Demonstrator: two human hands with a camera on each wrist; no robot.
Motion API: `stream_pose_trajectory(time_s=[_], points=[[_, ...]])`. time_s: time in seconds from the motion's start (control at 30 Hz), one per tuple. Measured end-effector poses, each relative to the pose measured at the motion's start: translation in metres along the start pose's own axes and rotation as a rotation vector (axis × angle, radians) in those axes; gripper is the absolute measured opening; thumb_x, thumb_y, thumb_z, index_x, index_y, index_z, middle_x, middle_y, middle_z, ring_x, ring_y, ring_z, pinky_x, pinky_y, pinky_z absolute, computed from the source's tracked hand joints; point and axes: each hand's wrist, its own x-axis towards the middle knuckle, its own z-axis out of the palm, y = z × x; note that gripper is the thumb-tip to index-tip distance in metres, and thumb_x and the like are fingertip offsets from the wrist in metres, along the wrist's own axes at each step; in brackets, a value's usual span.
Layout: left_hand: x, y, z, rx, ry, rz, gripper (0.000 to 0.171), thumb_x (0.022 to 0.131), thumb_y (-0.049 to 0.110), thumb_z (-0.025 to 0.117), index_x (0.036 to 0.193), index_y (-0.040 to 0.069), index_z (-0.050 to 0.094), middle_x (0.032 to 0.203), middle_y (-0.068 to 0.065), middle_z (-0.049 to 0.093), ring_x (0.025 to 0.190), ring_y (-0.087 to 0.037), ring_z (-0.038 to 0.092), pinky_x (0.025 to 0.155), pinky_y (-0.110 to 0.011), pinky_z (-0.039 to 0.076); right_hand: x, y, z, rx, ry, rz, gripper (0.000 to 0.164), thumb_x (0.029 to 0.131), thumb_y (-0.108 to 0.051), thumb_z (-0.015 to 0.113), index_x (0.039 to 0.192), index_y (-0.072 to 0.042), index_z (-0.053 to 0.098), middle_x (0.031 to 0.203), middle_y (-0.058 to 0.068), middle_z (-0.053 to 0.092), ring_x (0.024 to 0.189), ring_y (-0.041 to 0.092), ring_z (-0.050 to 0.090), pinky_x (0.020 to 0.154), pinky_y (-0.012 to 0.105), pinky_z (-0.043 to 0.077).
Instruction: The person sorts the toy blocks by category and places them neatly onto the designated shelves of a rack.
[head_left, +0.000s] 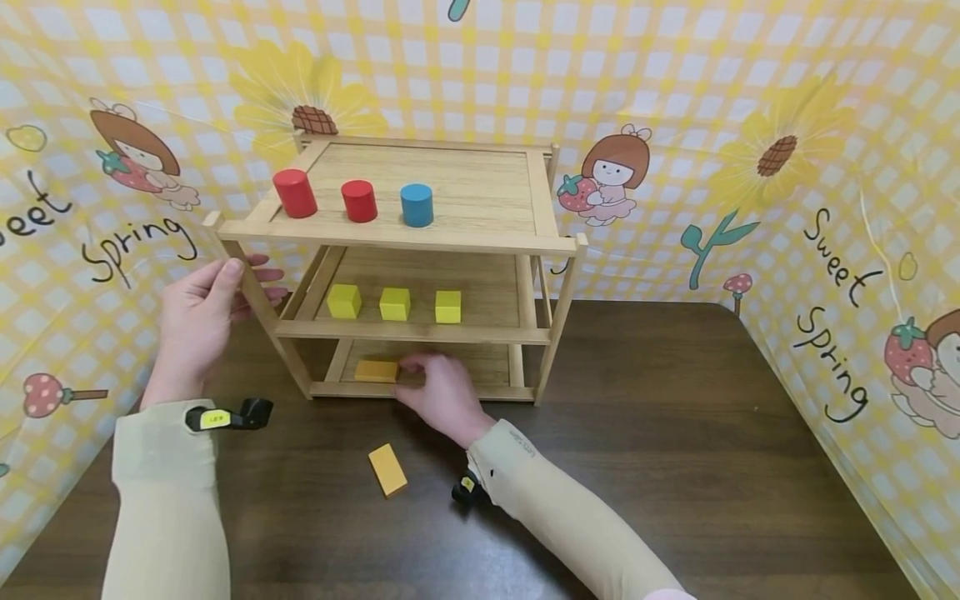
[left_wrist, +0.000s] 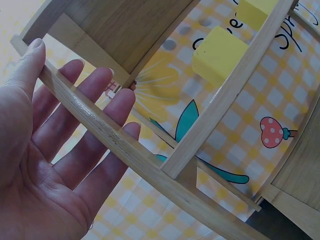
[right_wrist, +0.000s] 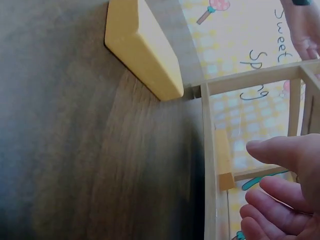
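A three-tier wooden shelf [head_left: 420, 242] stands on the table. My left hand [head_left: 197, 312] holds its front left post [left_wrist: 95, 117], thumb on one side and fingers behind. My right hand [head_left: 444, 392] reaches into the bottom tier. Its thumb and fingers are spread beside an orange block [head_left: 377, 371] lying there; a gap shows between them in the right wrist view. A second orange block [head_left: 387, 470] lies on the table in front of the shelf, large in the right wrist view [right_wrist: 145, 47].
On the top tier stand a larger red cylinder [head_left: 295, 193], a smaller red cylinder [head_left: 359, 202] and a blue cylinder [head_left: 417, 206]. Three yellow cubes [head_left: 394, 304] line the middle tier. A checked cloth [head_left: 660, 50] hangs around the dark table [head_left: 675, 433].
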Motion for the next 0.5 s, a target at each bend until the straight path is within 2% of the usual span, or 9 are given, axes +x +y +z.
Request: stream_pose_trajectory(time_s=[0.3,0.5], points=[[0.001,0.000,0.000,-0.011,0.001,-0.003,0.043,0.104,0.024,0.058,0.126,-0.012,0.064,0.100,-0.010,0.076,0.086,-0.018,0.075,0.079,-0.024,0.057,-0.015,-0.001,-0.009,0.001,-0.014,-0.077,0.044,0.086,-0.032,0.083,0.120,-0.005,0.074,0.116,0.003,0.073,0.106,0.018,0.068,0.088,0.026,0.051],[0.000,0.000,0.000,0.013,0.002,-0.005,0.041,0.104,0.025,0.058,0.126,-0.010,0.066,0.099,-0.008,0.077,0.085,-0.017,0.075,0.078,-0.023,0.057,-0.026,-0.002,-0.014,0.001,-0.039,-0.086,0.045,0.087,-0.037,0.082,0.120,-0.008,0.074,0.116,0.003,0.073,0.106,0.019,0.069,0.087,0.026,0.052]])
